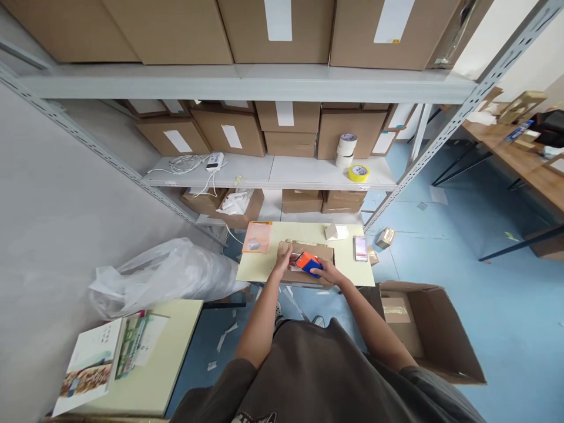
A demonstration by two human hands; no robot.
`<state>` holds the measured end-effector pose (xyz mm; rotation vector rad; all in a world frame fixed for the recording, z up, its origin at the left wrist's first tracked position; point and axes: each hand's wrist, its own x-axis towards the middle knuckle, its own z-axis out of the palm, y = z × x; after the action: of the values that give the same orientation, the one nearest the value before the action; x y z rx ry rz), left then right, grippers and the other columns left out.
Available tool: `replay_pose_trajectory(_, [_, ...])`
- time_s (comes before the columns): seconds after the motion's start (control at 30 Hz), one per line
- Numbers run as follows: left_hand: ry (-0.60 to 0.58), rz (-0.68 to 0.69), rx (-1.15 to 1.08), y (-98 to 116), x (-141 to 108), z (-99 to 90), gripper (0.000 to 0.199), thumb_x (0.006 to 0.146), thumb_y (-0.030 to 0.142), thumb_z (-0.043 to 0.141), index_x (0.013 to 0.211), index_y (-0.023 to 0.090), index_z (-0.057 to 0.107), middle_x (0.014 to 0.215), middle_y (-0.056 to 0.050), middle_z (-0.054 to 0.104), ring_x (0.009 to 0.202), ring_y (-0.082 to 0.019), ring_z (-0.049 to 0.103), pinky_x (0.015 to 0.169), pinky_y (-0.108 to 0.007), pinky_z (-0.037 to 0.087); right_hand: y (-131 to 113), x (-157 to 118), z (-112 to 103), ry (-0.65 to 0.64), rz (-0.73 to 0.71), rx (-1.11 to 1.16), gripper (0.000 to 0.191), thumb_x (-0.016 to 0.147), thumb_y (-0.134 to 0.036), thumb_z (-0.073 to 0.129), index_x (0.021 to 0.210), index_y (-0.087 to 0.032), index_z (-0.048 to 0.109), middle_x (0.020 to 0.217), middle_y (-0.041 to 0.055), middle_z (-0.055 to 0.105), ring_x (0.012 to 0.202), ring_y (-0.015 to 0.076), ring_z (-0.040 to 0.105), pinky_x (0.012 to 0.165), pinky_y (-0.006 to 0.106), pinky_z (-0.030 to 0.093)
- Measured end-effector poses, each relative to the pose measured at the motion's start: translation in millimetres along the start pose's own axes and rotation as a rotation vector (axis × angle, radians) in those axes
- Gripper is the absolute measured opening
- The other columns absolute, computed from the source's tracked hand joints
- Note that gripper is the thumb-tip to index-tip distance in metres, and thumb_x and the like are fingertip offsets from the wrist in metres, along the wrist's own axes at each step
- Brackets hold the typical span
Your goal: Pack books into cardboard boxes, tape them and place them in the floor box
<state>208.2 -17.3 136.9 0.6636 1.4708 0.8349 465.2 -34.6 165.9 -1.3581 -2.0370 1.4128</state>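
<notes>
An orange and blue small box (309, 264) is in my right hand (329, 272), whose fingers close on its blue end. At the left, my left hand (286, 262) has its fingers curled near the orange end; what they grip is too small to make out. Beneath both hands lies a brown cardboard box (326, 252) on a pale yellow table (262, 267). Something whitish shows between my left hand and the small box, partly hidden. On the same table are an orange-edged sheet or packet (257, 237), a white folded card (336, 231) and a phone (360, 248).
A grey shelf rack (264, 82) with cartons stands ahead, holding tape rolls (358, 173) and a power strip (215, 161). A large open carton (445, 329) sits on the floor at right. Left are a stuffed plastic bag (176, 273) and a side table (180, 346) with books.
</notes>
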Motion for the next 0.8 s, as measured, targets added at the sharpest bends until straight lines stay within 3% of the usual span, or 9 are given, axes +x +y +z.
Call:
replay_pose_trajectory(0.07, [-0.102, -0.032, -0.170, 6, 1, 5.6, 0.064, 0.082, 0.077, 0.073, 0.091, 0.014, 0.081, 0.090, -0.016, 0.077, 0.073, -0.020, 0.070, 0.064, -0.029, 0.050, -2, 0, -3, -0.013, -0.015, 0.009, 0.057, 0.093, -0.066, 0.067, 0.124, -0.019, 0.068, 0.105, 0.0086, 0.075, 0.093, 0.0263, 0.067, 0.086, 0.036, 0.052])
replay_pose_trajectory(0.13, [-0.132, 0.030, -0.295, 9, -1, 7.2, 0.059, 0.070, 0.068, 0.088, 0.092, 0.014, 0.080, 0.089, -0.013, 0.077, 0.073, -0.017, 0.068, 0.065, -0.027, 0.050, -5, 0, -7, -0.024, -0.029, -0.001, 0.058, 0.092, -0.067, 0.067, 0.125, -0.019, 0.068, 0.107, 0.0088, 0.076, 0.095, 0.0270, 0.068, 0.087, 0.037, 0.052])
replay_pose_trajectory(0.27, [0.025, 0.218, -0.350, 11, -10, 2.3, 0.054, 0.056, 0.055, 0.099, 0.086, 0.013, 0.080, 0.078, -0.008, 0.074, 0.068, -0.014, 0.063, 0.063, -0.025, 0.047, -14, 0, -14, -0.046, -0.030, -0.060, 0.061, 0.092, -0.070, 0.067, 0.126, -0.019, 0.070, 0.105, 0.0093, 0.077, 0.094, 0.0277, 0.070, 0.083, 0.035, 0.052])
replay_pose_trajectory(0.47, [0.278, 0.364, -0.217, 6, -21, 3.0, 0.047, 0.062, 0.056, 0.092, 0.082, 0.015, 0.083, 0.073, -0.006, 0.075, 0.070, -0.017, 0.065, 0.067, -0.028, 0.050, -30, 3, -15, 0.071, 0.054, -0.289, 0.053, 0.094, -0.072, 0.064, 0.105, -0.021, 0.075, 0.093, 0.0097, 0.077, 0.083, 0.0250, 0.069, 0.071, 0.029, 0.044])
replay_pose_trajectory(0.67, [0.491, 0.369, -0.249, -7, -16, -0.3, 0.045, 0.063, 0.060, 0.087, 0.069, 0.016, 0.076, 0.060, -0.002, 0.067, 0.060, -0.014, 0.058, 0.060, -0.026, 0.045, -32, 3, -27, 0.081, 0.155, -0.313, 0.054, 0.092, -0.074, 0.065, 0.085, -0.021, 0.070, 0.080, 0.0052, 0.073, 0.073, 0.0196, 0.064, 0.062, 0.026, 0.036])
replay_pose_trajectory(0.8, [0.547, 0.344, -0.173, -12, -12, -9.3, 0.044, 0.070, 0.060, 0.081, 0.072, 0.017, 0.076, 0.056, 0.000, 0.062, 0.056, -0.013, 0.054, 0.058, -0.026, 0.044, -30, -2, -41, 0.075, 0.144, -0.321, 0.057, 0.089, -0.077, 0.064, 0.075, -0.022, 0.065, 0.072, 0.0019, 0.067, 0.068, 0.0175, 0.059, 0.059, 0.026, 0.034])
